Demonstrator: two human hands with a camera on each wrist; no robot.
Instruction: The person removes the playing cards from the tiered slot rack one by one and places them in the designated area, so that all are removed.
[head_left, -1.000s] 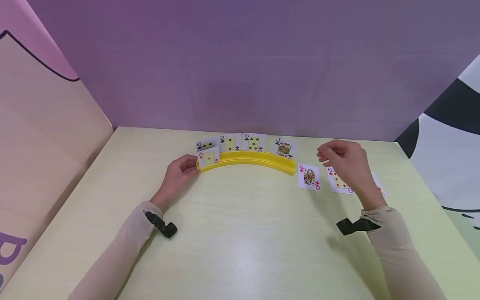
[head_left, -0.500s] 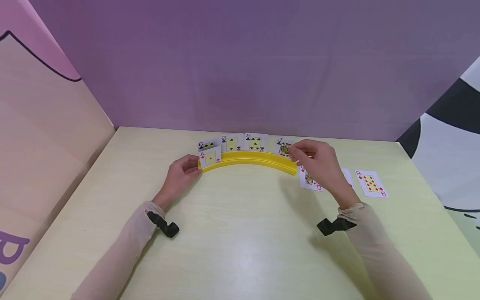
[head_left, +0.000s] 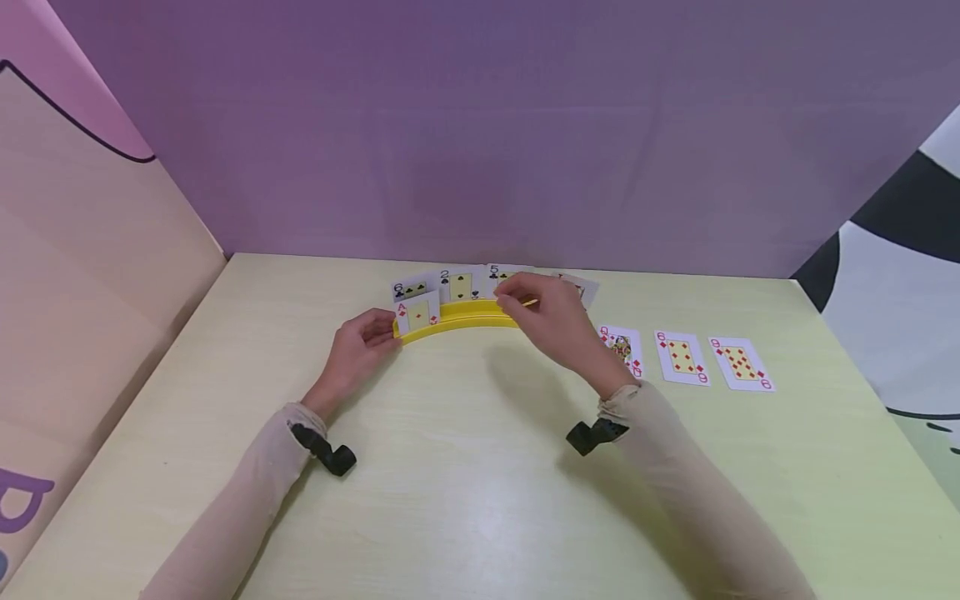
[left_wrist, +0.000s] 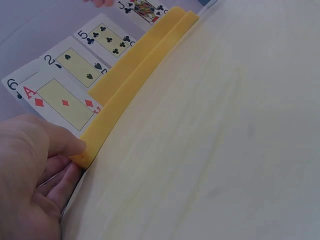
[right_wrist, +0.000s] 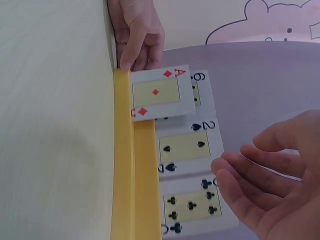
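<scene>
**Five cards racked, three left flat**

Five cards are seen standing in the yellow rack (head_left: 457, 315), whose left end is gripped between thumb and fingers of the left hand (head_left: 358, 346). The right hand (head_left: 542, 310) is held over the rack's right half with fingers loosely extended near the five of clubs (right_wrist: 192, 209); no card can be seen pinched in it, though its fingertips are partly hidden from the head view.

In the front slot the ace of diamonds (head_left: 417, 315) is set; behind it the six of clubs (head_left: 408, 289), the two of spades (head_left: 459, 285), the five of clubs and the jack of clubs (left_wrist: 142, 7) are lined up. By this count the work is judged well past halfway.

On the table (head_left: 480, 483), to the right of the rack, three diamonds are laid face up and not yet racked: the queen (head_left: 621, 347), the six (head_left: 680, 357) and the nine (head_left: 740, 363).

Only the card indices can be read: A, 6, 2, 5, J, Q, 6, 9. No brand is visible.
</scene>
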